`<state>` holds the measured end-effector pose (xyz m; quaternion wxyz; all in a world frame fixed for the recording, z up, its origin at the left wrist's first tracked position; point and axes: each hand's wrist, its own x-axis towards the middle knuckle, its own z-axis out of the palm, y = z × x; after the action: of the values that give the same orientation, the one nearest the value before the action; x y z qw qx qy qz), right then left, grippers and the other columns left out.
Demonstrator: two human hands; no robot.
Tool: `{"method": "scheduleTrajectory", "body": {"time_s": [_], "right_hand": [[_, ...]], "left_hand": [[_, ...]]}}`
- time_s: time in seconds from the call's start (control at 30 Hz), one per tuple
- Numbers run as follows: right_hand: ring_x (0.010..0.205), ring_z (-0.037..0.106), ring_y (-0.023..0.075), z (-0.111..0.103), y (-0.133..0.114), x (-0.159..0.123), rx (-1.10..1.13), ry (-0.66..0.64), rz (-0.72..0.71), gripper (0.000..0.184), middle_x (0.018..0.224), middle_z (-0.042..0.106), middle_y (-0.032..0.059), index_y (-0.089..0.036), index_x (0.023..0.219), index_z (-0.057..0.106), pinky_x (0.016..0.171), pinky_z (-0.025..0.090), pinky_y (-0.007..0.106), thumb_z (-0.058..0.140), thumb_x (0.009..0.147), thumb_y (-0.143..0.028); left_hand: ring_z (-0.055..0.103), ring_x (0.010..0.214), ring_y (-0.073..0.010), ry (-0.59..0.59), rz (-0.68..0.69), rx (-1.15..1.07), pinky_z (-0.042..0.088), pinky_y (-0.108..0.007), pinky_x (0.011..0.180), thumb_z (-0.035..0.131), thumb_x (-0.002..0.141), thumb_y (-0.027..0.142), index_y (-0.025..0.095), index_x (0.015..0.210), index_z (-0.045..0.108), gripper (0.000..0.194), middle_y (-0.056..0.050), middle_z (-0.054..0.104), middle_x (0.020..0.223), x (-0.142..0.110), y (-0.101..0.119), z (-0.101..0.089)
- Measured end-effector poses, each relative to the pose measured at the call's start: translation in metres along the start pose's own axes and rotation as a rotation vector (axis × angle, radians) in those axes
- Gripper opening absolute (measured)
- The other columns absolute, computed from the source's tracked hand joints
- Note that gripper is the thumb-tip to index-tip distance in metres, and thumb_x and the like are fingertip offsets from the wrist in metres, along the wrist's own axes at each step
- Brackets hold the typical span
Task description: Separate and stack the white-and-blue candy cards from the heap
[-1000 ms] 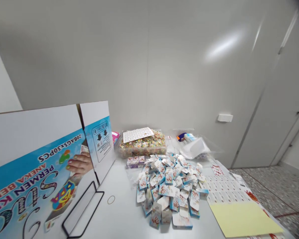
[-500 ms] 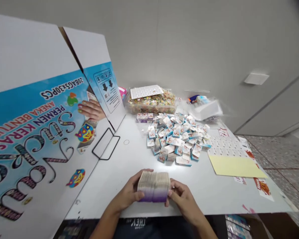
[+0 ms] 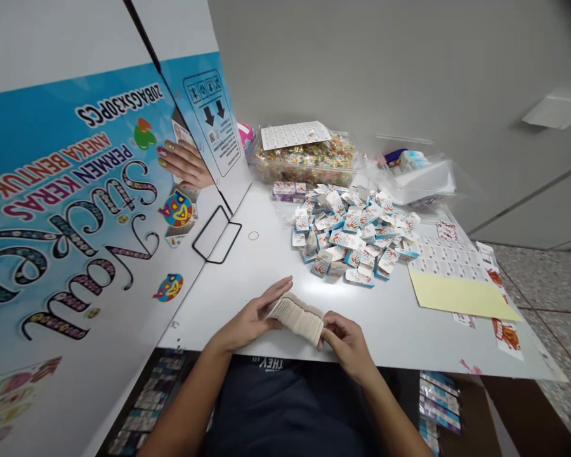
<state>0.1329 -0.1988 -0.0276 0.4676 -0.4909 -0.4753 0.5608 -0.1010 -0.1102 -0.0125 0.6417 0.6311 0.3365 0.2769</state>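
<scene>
Between my two hands, just above the front of the white table (image 3: 228, 304), is a thick stack of thin cards or flattened small boxes (image 3: 297, 319), tilted with its pale edges facing up. My left hand (image 3: 252, 320) grips its left end, thumb in front and fingers stretched behind. My right hand (image 3: 345, 339) closes on the right end, fingers curled. Beyond the stack lies a heap of small white and blue boxes (image 3: 352, 222) printed with a red hand, many with flaps open.
A large printed carton (image 3: 99, 171) stands along the left. Behind the heap are a clear tub of colourful wrapped pieces (image 3: 304, 165) and a plastic bag (image 3: 423, 181). Sticker sheets (image 3: 450, 260) and yellow paper (image 3: 461, 298) lie right. Below the table edge are packets (image 3: 440, 400) in a brown box.
The stack has tipped and turned so its purple side no longer shows and its right end sits lower. My view has shifted, showing more below the table's front edge.
</scene>
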Motion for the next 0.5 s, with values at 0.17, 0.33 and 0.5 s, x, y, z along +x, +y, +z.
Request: {"method": "scheduleTrajectory", "body": {"time_s": [0.17,0.33,0.5], "right_hand": [[0.06,0.051,0.0118,0.011,0.007,-0.003,-0.149,0.031,-0.116,0.021,0.077,0.056,0.001,-0.019,0.084,0.063,0.055,0.044,0.024,0.057,0.093,-0.037],[0.068,0.052,0.0145,0.024,0.02,-0.002,-0.388,0.13,-0.328,0.01,0.076,0.056,0.0017,-0.021,0.083,0.059,0.063,0.044,0.026,0.055,0.092,-0.024],[0.071,0.056,0.0154,0.037,0.023,-0.007,-0.428,0.335,-0.447,0.007,0.083,0.061,0.0044,-0.022,0.082,0.057,0.062,0.046,0.027,0.058,0.085,-0.016]], "left_hand": [[0.046,0.134,-0.0233,0.284,0.056,0.134,0.031,-0.04,0.117,0.063,0.087,0.029,0.026,0.145,0.046,0.061,-0.01,0.051,0.14,-0.021,-0.004,0.012],[0.037,0.14,-0.0331,0.295,0.055,0.082,0.03,-0.047,0.117,0.087,0.063,0.036,0.022,0.152,0.02,0.112,-0.018,0.037,0.151,-0.037,-0.007,0.04],[0.046,0.131,-0.032,0.505,0.033,0.162,0.037,-0.047,0.11,0.088,0.06,0.033,0.023,0.143,0.024,0.105,-0.017,0.043,0.142,-0.025,-0.008,0.061]]}}
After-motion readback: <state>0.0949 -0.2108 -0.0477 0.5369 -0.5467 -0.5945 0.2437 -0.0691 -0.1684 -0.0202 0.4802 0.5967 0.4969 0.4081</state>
